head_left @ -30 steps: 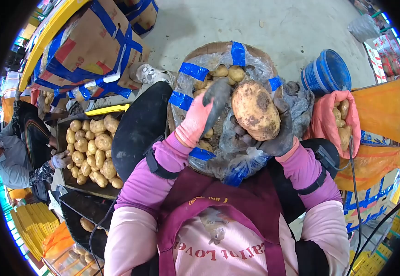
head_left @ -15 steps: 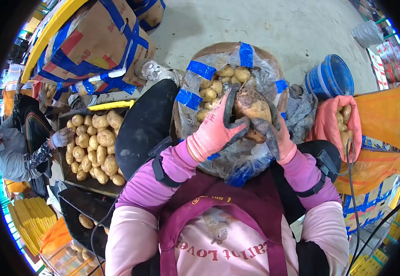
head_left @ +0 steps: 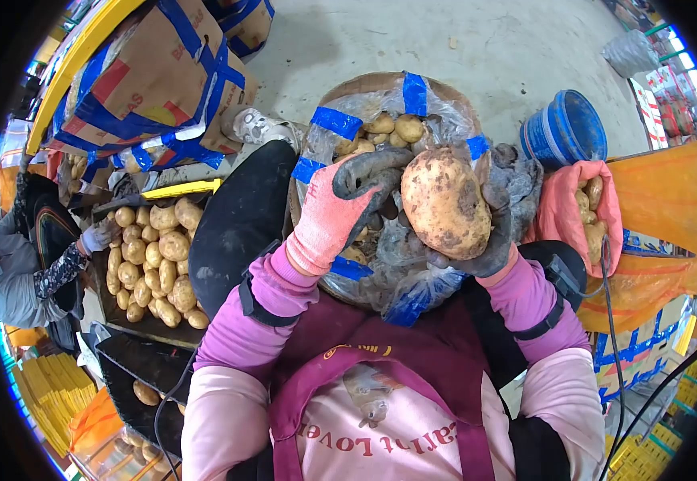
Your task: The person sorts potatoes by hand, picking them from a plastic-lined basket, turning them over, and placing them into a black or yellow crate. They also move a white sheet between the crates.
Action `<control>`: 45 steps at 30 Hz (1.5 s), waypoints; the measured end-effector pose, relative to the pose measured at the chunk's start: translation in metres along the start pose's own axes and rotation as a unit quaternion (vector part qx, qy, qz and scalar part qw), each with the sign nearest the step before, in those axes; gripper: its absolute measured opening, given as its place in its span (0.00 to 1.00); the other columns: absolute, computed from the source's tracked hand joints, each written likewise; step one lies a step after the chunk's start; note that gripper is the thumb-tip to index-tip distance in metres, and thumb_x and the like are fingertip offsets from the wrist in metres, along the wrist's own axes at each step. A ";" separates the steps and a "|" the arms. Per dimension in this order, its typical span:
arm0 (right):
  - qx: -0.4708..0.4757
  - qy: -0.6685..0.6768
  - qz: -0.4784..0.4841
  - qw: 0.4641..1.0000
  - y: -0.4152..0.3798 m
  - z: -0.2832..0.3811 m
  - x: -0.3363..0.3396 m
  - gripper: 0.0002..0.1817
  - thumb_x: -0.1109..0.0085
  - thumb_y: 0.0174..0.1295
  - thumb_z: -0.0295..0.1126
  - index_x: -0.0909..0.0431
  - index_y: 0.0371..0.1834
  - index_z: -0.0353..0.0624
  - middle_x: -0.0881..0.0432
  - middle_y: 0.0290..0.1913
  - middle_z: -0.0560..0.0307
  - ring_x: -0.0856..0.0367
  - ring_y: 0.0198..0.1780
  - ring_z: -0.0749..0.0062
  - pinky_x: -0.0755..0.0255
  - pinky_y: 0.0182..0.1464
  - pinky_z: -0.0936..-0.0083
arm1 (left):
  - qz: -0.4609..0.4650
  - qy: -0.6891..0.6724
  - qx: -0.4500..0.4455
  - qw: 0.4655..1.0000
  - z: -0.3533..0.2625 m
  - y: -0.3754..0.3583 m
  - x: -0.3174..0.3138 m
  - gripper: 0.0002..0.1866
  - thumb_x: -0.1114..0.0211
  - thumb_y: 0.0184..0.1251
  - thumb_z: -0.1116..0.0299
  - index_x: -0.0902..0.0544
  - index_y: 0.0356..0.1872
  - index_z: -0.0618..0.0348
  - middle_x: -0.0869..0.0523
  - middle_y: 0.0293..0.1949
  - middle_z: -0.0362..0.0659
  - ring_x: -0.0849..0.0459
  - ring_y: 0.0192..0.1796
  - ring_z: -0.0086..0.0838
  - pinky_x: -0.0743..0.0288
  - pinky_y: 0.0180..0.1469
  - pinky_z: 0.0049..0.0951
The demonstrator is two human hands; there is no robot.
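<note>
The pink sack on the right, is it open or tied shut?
Open. The pink sack has its mouth spread wide, with potatoes showing inside.

This is a produce sorting and packing place, a market stall or warehouse floor with bare grey concrete (head_left: 476, 48) underfoot. A round brown basket lined with clear plastic and patched with blue tape (head_left: 364, 84) holds dirty potatoes. Left of the basket, a dark flat tray (head_left: 116, 309) is heaped with more potatoes, and taped brown cardboard cartons (head_left: 156, 72) are stacked beyond it. Right of the basket stand nested blue plastic buckets (head_left: 565, 128) and a pink mesh sack of potatoes (head_left: 561, 212).
</note>
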State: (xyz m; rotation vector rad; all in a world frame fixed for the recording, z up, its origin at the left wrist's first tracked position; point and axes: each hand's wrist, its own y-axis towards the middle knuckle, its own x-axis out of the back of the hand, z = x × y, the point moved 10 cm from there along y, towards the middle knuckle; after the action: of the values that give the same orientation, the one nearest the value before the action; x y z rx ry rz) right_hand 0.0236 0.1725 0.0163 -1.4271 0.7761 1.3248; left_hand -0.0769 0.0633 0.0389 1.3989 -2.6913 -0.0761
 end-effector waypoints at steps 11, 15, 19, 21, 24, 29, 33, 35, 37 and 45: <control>0.053 -0.074 -0.031 0.995 -0.001 0.012 0.002 0.44 0.34 0.51 0.50 0.39 0.71 0.43 0.30 0.66 0.45 0.28 0.65 0.52 0.29 0.63 0.47 | 0.030 -0.285 0.100 0.953 0.014 -0.008 -0.016 0.17 0.48 0.75 0.72 0.25 0.61 0.67 0.16 0.50 0.42 0.17 0.46 0.22 0.21 0.43 0.21; 0.036 -0.039 -0.022 0.998 -0.001 0.009 0.002 0.44 0.35 0.52 0.52 0.39 0.70 0.43 0.30 0.66 0.44 0.27 0.63 0.50 0.29 0.62 0.45 | 0.048 -0.219 0.114 0.968 -0.007 -0.011 -0.021 0.18 0.42 0.72 0.71 0.24 0.60 0.65 0.16 0.50 0.42 0.19 0.47 0.20 0.23 0.48 0.22; 0.034 -0.048 -0.011 0.998 -0.001 0.007 -0.002 0.44 0.37 0.53 0.53 0.38 0.70 0.43 0.28 0.64 0.42 0.23 0.60 0.47 0.25 0.57 0.44 | 0.058 -0.178 0.083 0.979 -0.024 -0.012 -0.027 0.21 0.35 0.67 0.69 0.24 0.60 0.64 0.17 0.51 0.42 0.20 0.49 0.21 0.25 0.52 0.25; 0.032 -0.063 -0.014 0.997 0.001 0.006 -0.001 0.44 0.37 0.53 0.54 0.38 0.70 0.43 0.28 0.64 0.42 0.22 0.58 0.46 0.24 0.56 0.44 | 0.041 -0.079 -0.004 0.996 -0.019 -0.009 -0.023 0.22 0.40 0.70 0.69 0.27 0.62 0.67 0.17 0.50 0.42 0.20 0.48 0.21 0.26 0.50 0.22; -0.020 -0.062 0.084 0.994 0.004 0.001 -0.014 0.46 0.37 0.53 0.56 0.40 0.71 0.42 0.28 0.63 0.40 0.22 0.57 0.45 0.21 0.52 0.48 | 0.029 -0.274 0.142 0.951 -0.005 -0.011 -0.018 0.25 0.40 0.69 0.73 0.32 0.66 0.65 0.21 0.56 0.43 0.21 0.54 0.24 0.26 0.56 0.24; 0.172 -0.394 0.039 0.902 -0.002 0.019 -0.032 0.36 0.42 0.65 0.40 0.45 0.72 0.35 0.31 0.65 0.43 0.28 0.64 0.55 0.32 0.64 0.62 | 0.100 -0.379 0.135 0.910 0.004 -0.017 -0.058 0.32 0.32 0.65 0.70 0.36 0.68 0.62 0.23 0.59 0.42 0.22 0.57 0.23 0.24 0.55 0.26; 0.260 -0.756 0.051 0.598 -0.020 0.024 -0.081 0.30 0.41 0.66 0.36 0.38 0.67 0.34 0.28 0.63 0.49 0.27 0.62 0.62 0.32 0.62 0.66 | 0.113 -0.473 0.186 0.854 -0.004 -0.033 -0.052 0.30 0.31 0.64 0.66 0.31 0.65 0.62 0.20 0.56 0.43 0.20 0.55 0.26 0.25 0.57 0.28; 0.294 -0.883 0.035 0.365 -0.032 0.016 -0.100 0.29 0.43 0.68 0.44 0.33 0.65 0.35 0.27 0.61 0.52 0.26 0.59 0.67 0.30 0.60 0.67 | 0.122 -0.464 0.196 0.855 -0.013 -0.045 -0.050 0.30 0.32 0.64 0.64 0.31 0.65 0.63 0.20 0.56 0.44 0.20 0.56 0.28 0.26 0.59 0.29; 0.216 -0.753 -0.057 0.619 -0.026 0.036 -0.081 0.25 0.38 0.64 0.41 0.26 0.57 0.35 0.21 0.49 0.53 0.22 0.46 0.71 0.26 0.49 0.72 | 0.109 -0.397 0.153 0.899 -0.031 -0.051 -0.042 0.30 0.32 0.63 0.65 0.30 0.64 0.63 0.19 0.55 0.44 0.20 0.56 0.28 0.26 0.59 0.31; 0.241 -0.813 0.115 0.517 -0.039 -0.009 -0.120 0.30 0.33 0.56 0.40 0.28 0.61 0.41 0.18 0.49 0.47 0.18 0.48 0.60 0.26 0.52 0.70 | 0.104 0.046 -0.026 0.993 -0.066 -0.080 -0.005 0.40 0.22 0.47 0.72 0.32 0.63 0.61 0.22 0.55 0.44 0.22 0.57 0.28 0.28 0.61 0.30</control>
State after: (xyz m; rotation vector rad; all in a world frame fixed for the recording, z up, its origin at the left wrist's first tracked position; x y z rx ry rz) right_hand 0.0393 0.1550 0.1410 0.6897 -0.0932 1.7224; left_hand -0.0011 0.0223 0.0968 1.0731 -2.7186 -0.0610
